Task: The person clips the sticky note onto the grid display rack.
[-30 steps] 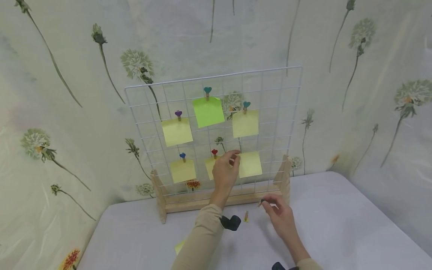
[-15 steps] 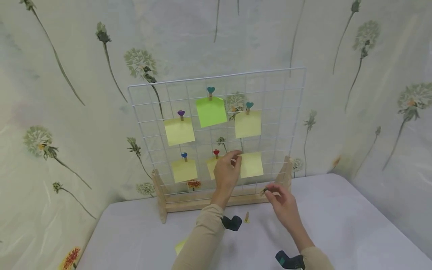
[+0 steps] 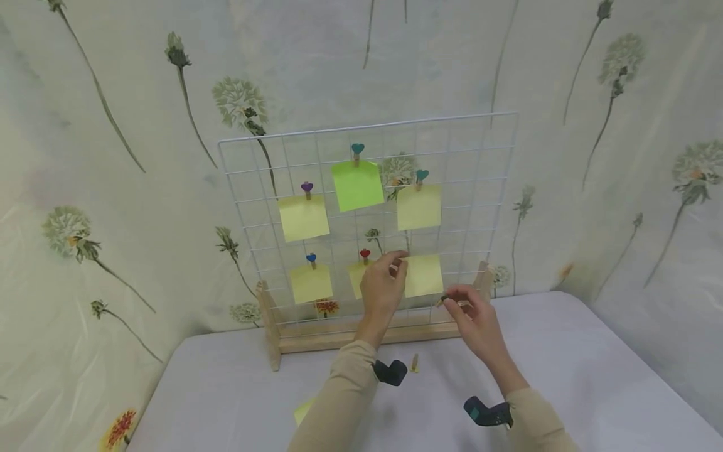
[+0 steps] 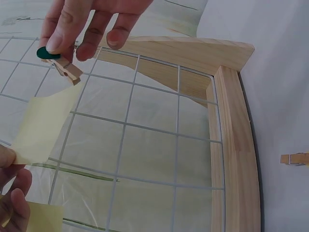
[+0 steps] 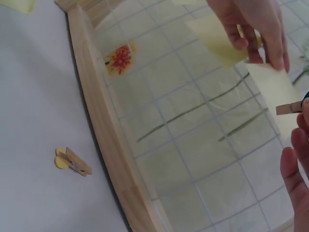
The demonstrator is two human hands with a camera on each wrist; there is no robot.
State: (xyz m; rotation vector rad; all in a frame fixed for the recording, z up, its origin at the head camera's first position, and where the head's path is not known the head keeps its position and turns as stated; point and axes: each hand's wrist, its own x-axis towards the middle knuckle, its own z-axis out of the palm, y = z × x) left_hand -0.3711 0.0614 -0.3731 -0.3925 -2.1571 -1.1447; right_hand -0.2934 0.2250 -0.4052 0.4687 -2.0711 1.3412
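Observation:
My left hand (image 3: 382, 287) pinches the left edge of a pale yellow sticky note (image 3: 426, 276), held up against the white wire grid (image 3: 465, 220). Between thumb and forefinger my right hand (image 3: 477, 321) grips a small wooden clothespin (image 4: 67, 70) with a dark green top. In the left wrist view the clothespin's wooden tip is close by the note's upper corner. Several other notes hang on the grid from heart-topped clothespins, among them a bright green note (image 3: 358, 186) at the top. A yellow note (image 3: 354, 276) under a red-heart clothespin is partly covered by my left hand.
The grid stands in a wooden base (image 3: 316, 342) on a white-covered table (image 3: 226, 389). A yellow-topped clothespin (image 5: 72, 161) lies on the table before the base. Part of another note (image 3: 302, 411) shows beside my left sleeve. Flower-patterned sheeting (image 3: 141, 251) hangs behind.
My right hand has risen from low over the table toward the lower right note, carrying the clothespin. My left hand stays at the note's edge.

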